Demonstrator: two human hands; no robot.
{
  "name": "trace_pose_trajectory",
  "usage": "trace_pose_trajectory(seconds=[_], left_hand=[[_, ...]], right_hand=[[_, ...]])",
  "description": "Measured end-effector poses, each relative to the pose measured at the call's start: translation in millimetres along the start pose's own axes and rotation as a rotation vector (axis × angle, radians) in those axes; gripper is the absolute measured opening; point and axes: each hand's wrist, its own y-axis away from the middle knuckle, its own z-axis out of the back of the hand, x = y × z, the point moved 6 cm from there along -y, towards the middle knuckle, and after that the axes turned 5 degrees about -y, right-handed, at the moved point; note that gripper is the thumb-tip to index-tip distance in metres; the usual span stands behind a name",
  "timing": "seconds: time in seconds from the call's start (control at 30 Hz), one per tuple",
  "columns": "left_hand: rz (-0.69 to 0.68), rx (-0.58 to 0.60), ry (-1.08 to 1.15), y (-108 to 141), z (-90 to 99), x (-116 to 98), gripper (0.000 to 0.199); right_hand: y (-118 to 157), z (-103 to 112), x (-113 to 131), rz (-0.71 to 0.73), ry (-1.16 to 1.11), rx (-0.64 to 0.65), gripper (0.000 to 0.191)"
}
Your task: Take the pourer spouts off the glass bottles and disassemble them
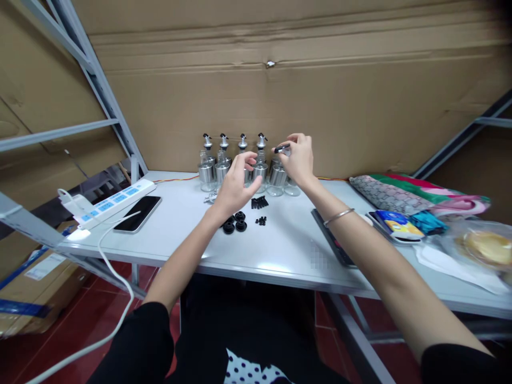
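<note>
My right hand (pixel 299 160) is raised over the right end of a cluster of bottles, pinching a black and silver pourer top (pixel 282 149) between thumb and fingers. My left hand (pixel 237 184) hovers in front of the bottles, its fingers loosely spread and nothing in them. The glass bottles (pixel 260 173) have steel sleeves and stand close together near the cardboard wall. Several in the back row carry silver pourers (pixel 261 141) with black tips. Below my left hand lie round black stoppers (pixel 240 221), partly hidden by the wrist. Small black strips (pixel 260 202) and tiny black pieces (pixel 261 220) lie beside them.
At the left are a power strip (pixel 116 202) with a white cable and a phone (pixel 138 213). A dark tray-like object (pixel 330 237) lies under my right forearm. Farther right are folded cloth (pixel 420 194), a blue-yellow packet (pixel 394 224) and a plastic-covered container (pixel 486 245).
</note>
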Motion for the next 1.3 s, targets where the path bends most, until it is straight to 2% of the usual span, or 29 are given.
trace_pose_trajectory(seconds=[0.03, 0.1, 0.17, 0.23, 0.33, 0.43, 0.53, 0.73, 0.87, 0.97, 1.07, 1.17, 1.3], left_hand=[[-0.033, 0.015, -0.036, -4.5, -5.9, 8.7, 0.031], [-0.134, 0.079, -0.098, -5.9, -20.2, 19.8, 0.02], [-0.168, 0.107, -0.12, -0.2, -30.2, 28.4, 0.018], [-0.164, 0.14, -0.139, 8.4, -36.3, 33.6, 0.023], [-0.168, 0.226, -0.153, 20.1, -39.9, 35.2, 0.027], [-0.17, 0.289, -0.133, 25.7, -37.9, 34.2, 0.022], [-0.166, 0.288, -0.118, 26.5, -33.4, 32.7, 0.02], [-0.179, 0.309, -0.102, 29.1, -33.9, 27.9, 0.034], [-0.163, 0.338, -0.185, 31.3, -40.2, 30.3, 0.025], [-0.138, 0.299, -0.171, 31.0, -41.2, 35.8, 0.027], [-0.072, 0.237, -0.077, 29.8, -38.4, 44.0, 0.035], [-0.002, 0.211, -0.002, 29.5, -35.7, 49.0, 0.043], [0.024, 0.261, -0.027, 30.4, -35.9, 47.1, 0.049]], right_hand=[[4.2, 3.1, 9.7, -0.015, -0.012, -0.005, 0.022], [16.9, 0.6, 27.7, -0.062, -0.051, 0.112, 0.023], [34.6, -6.1, 38.8, -0.144, -0.104, 0.262, 0.025], [52.0, -11.3, 43.2, -0.206, -0.194, 0.336, 0.027], [71.2, -18.0, 38.1, -0.275, -0.325, 0.335, 0.029], [83.3, -25.4, 32.9, -0.3, -0.447, 0.326, 0.028], [92.5, -29.3, 35.6, -0.328, -0.575, 0.349, 0.022], [101.0, -24.8, 45.0, -0.406, -0.685, 0.387, 0.017], [99.5, -24.0, 39.4, -0.431, -0.738, 0.379, 0.018], [99.9, -28.3, 39.4, -0.397, -0.863, 0.419, 0.029], [100.2, -29.4, 46.6, -0.281, -0.963, 0.443, 0.042], [100.1, -26.2, 52.9, -0.167, -0.919, 0.424, 0.042], [100.8, -21.6, 57.9, -0.092, -0.852, 0.395, 0.038]])
